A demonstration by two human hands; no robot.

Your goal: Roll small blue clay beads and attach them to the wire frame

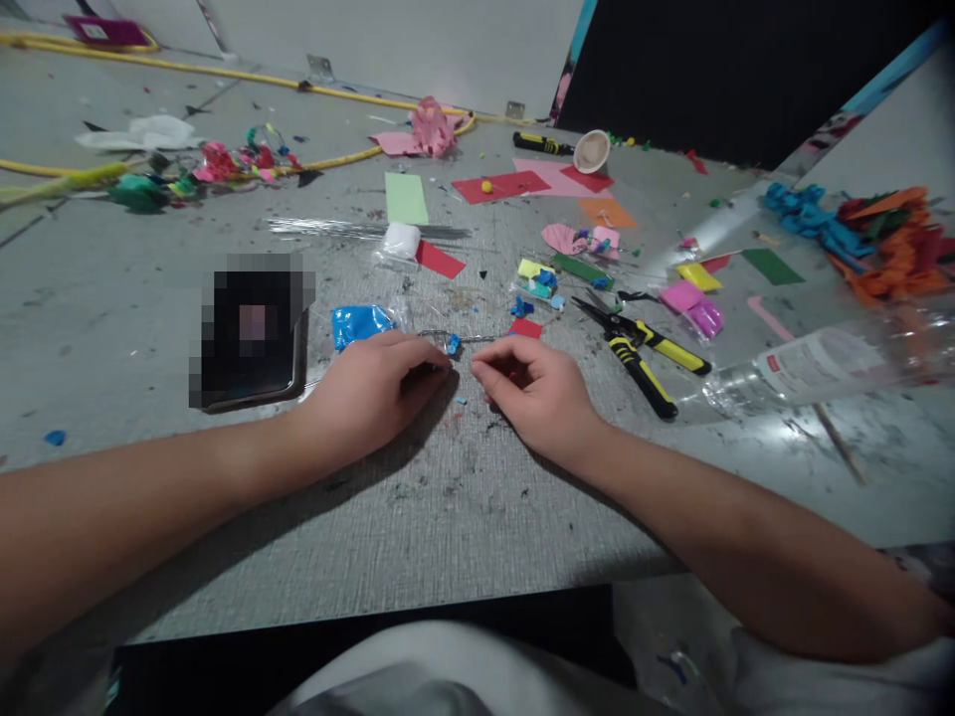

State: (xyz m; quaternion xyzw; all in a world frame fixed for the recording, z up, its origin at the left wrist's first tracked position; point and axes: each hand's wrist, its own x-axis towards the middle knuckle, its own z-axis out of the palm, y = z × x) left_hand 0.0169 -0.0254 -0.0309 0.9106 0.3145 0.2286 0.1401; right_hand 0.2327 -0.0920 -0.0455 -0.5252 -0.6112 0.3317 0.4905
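My left hand (pixel 373 393) rests on the grey table (pixel 463 497) with its fingers curled, pinching one end of a thin metal wire (pixel 470 339). A small blue piece (pixel 453 344) sits on that wire between the two hands. My right hand (pixel 533 393) is closed in a loose pinch at the wire's other side; whether it grips the wire is hard to tell. A blue bag of clay (pixel 359 323) lies just beyond my left hand.
A dark phone (pixel 254 333) lies left of my hand. Yellow-handled pliers (pixel 642 353) and a clear plastic bottle (pixel 828 363) lie to the right. Coloured paper scraps (pixel 522 184), clay bits, a bundle of wires (pixel 358 230) and a yellow cable (pixel 224 75) fill the far table.
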